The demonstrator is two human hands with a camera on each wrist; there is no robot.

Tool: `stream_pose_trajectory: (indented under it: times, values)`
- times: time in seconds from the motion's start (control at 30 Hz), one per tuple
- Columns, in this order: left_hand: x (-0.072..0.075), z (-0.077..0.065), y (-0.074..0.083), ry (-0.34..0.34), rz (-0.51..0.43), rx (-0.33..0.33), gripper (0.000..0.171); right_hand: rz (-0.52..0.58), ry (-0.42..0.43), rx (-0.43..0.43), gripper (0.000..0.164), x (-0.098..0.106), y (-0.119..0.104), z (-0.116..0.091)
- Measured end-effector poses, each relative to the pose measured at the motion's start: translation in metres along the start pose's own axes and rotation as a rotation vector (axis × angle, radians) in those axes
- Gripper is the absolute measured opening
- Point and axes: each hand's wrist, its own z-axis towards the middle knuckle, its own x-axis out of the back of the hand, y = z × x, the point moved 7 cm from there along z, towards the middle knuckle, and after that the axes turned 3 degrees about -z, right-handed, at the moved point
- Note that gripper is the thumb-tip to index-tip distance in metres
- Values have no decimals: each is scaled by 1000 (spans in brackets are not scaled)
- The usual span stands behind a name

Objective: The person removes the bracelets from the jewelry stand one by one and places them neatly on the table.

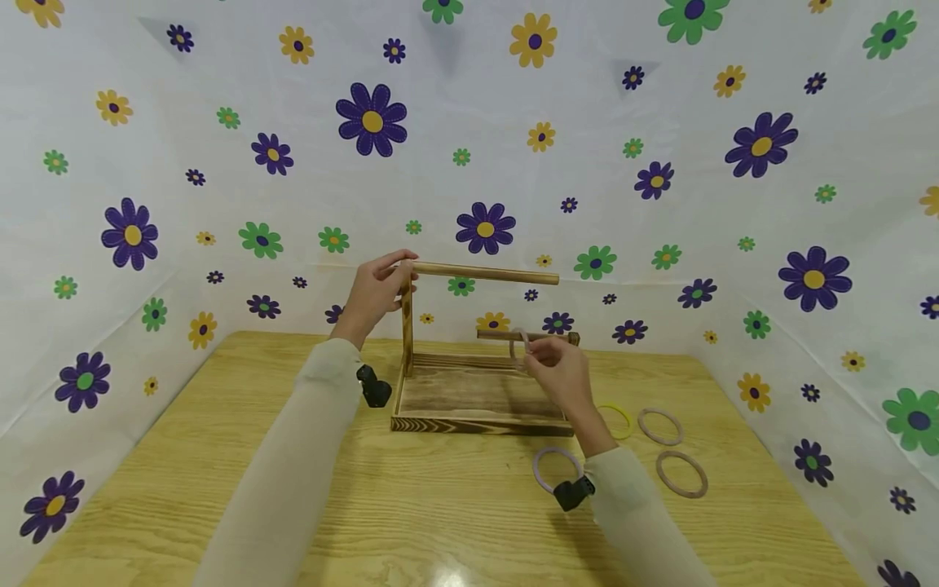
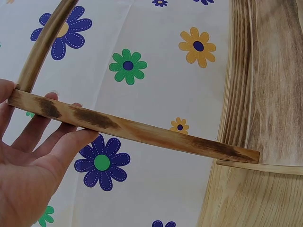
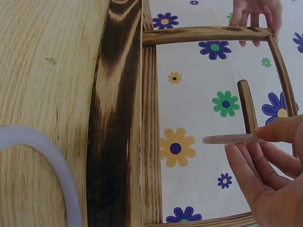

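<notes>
A wooden stand has a shallow tray base (image 1: 477, 393), a left post (image 2: 142, 125), an upper rod (image 1: 484, 273) and a shorter lower rod (image 1: 493, 334) that comes in from the right. My left hand (image 1: 372, 295) grips the top of the post at its corner with the upper rod, thumb on one side and fingers behind. With thumb and fingertips my right hand (image 1: 561, 371) pinches a pale ring (image 3: 229, 139). That ring appears to encircle the lower rod, partway along it, and is seen edge-on in the right wrist view. My fingers hide its near edge.
On the table (image 1: 440, 505) a lilac ring (image 1: 538, 473) lies in front of the stand, partly behind my right wrist. Further right are a yellow ring (image 1: 627, 417) and two dull mauve rings, one (image 1: 641, 425) behind the other (image 1: 682, 492). A flower-printed cloth (image 1: 455, 179) surrounds the table's back and sides.
</notes>
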Motion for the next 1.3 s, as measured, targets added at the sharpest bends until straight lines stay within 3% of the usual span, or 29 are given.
stream_pose_trajectory:
  times: [0.63, 1.03, 1.3]
  values:
    - [0, -2, 0, 2, 2, -3, 46, 19, -43, 1, 15, -14, -5, -1]
    - [-3, -14, 21, -17, -30, 40, 38, 14, -31, 38, 15, -18, -14, -1]
    - [-3, -10, 18, -13, -27, 39, 38, 21, -34, 51, 13, -20, -15, -1]
